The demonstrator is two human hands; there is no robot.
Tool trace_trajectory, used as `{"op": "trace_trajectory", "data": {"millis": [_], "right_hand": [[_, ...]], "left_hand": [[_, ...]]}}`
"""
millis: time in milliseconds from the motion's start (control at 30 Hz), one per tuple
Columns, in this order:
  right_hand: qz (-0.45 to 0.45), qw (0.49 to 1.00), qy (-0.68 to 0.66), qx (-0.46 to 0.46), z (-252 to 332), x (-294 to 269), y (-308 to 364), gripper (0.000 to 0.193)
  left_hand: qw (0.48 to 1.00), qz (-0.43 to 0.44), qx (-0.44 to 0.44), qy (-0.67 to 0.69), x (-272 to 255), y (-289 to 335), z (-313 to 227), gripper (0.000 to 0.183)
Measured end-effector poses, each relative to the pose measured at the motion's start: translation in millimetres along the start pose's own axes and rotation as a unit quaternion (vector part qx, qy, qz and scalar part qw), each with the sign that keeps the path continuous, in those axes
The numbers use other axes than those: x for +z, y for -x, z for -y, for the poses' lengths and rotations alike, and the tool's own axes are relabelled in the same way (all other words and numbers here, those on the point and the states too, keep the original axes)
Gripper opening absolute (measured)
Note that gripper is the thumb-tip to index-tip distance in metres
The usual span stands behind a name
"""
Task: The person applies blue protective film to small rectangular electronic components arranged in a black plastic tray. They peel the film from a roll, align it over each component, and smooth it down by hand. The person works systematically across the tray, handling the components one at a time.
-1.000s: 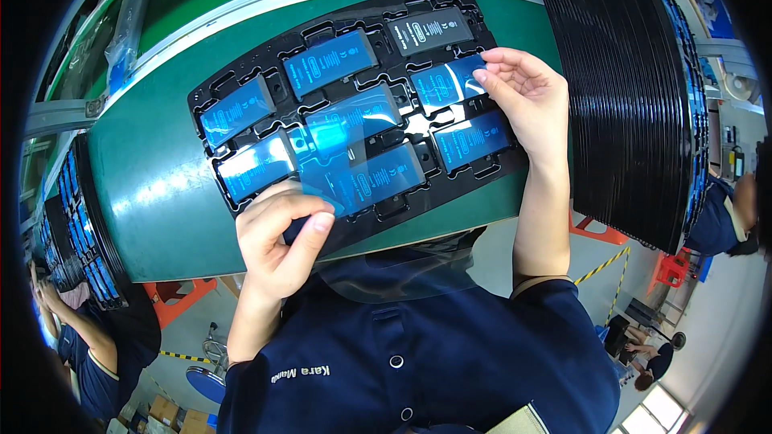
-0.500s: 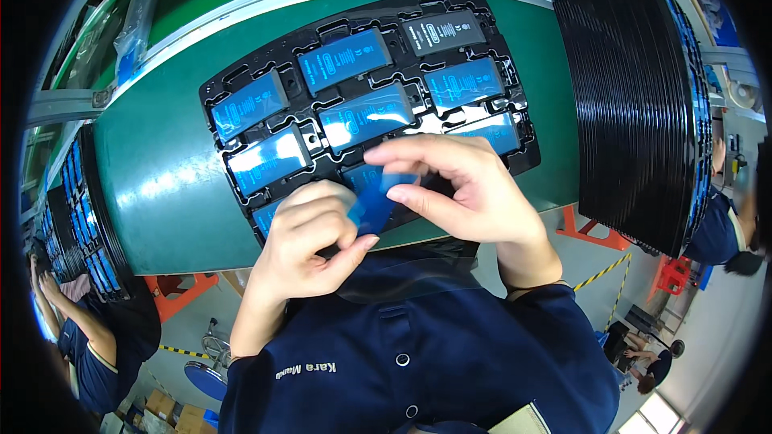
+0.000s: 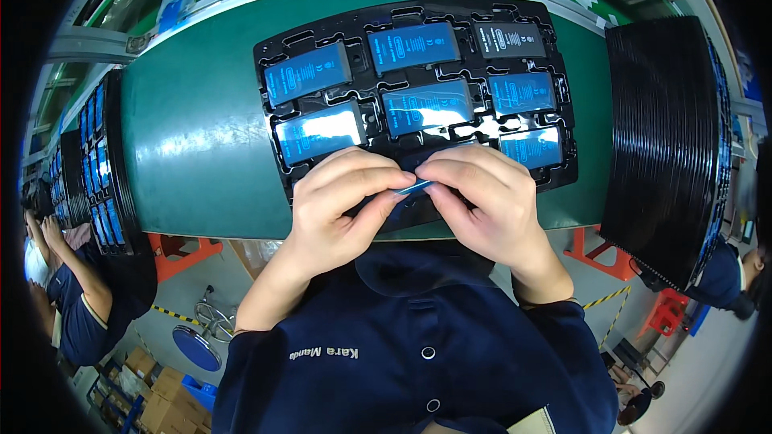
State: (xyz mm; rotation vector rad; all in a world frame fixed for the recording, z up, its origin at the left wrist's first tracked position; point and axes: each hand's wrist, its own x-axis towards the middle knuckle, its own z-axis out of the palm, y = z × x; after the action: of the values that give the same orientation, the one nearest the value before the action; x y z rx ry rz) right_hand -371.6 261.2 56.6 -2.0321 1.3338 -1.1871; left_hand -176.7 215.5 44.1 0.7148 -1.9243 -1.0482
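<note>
My left hand (image 3: 342, 201) and my right hand (image 3: 486, 201) meet over the near edge of a black plastic tray (image 3: 569, 153). Between their pinched fingertips is a thin piece of blue film (image 3: 414, 187), seen nearly edge-on, mostly hidden by the fingers. Flat phone-type batteries lie in the tray's pockets. Most, like the middle battery (image 3: 430, 106), have a shiny blue face, while the dark grey battery (image 3: 510, 39) at the far right corner shows no blue. My hands hide much of the tray's nearest row.
The tray rests on a green tabletop (image 3: 193, 153). To the right stands a tall stack of black trays (image 3: 663, 145), and more loaded trays (image 3: 104, 161) are at the left. A blue stool (image 3: 197, 348) is on the floor. Co-workers sit at both sides.
My right hand's spread thumb and fingers have closed in a pinch, meeting my left at the blue film. The film, broad and blurred before, now appears as a narrow strip. The view has shifted.
</note>
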Motion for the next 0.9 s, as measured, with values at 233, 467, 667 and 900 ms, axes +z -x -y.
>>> {"op": "trace_trajectory", "data": {"millis": [233, 467, 667, 900], "right_hand": [[-0.002, 1.000, -0.003, 0.001, -2, 6, 3, 0.027], [0.044, 0.998, -0.053, 0.013, 7, -9, -1, 0.034], [0.099, 0.990, -0.083, -0.052, 3, -6, 0, 0.031], [0.109, 0.988, -0.083, -0.074, 5, -10, 1, 0.021]], "left_hand": [[0.999, 0.006, 0.048, 0.002, -2, -2, 3, 0.015], [0.999, 0.020, 0.018, 0.037, -1, -3, 0, 0.009], [0.990, 0.094, 0.013, 0.103, -6, -1, 8, 0.012], [0.984, 0.122, -0.031, 0.128, -8, -3, 6, 0.010]]}}
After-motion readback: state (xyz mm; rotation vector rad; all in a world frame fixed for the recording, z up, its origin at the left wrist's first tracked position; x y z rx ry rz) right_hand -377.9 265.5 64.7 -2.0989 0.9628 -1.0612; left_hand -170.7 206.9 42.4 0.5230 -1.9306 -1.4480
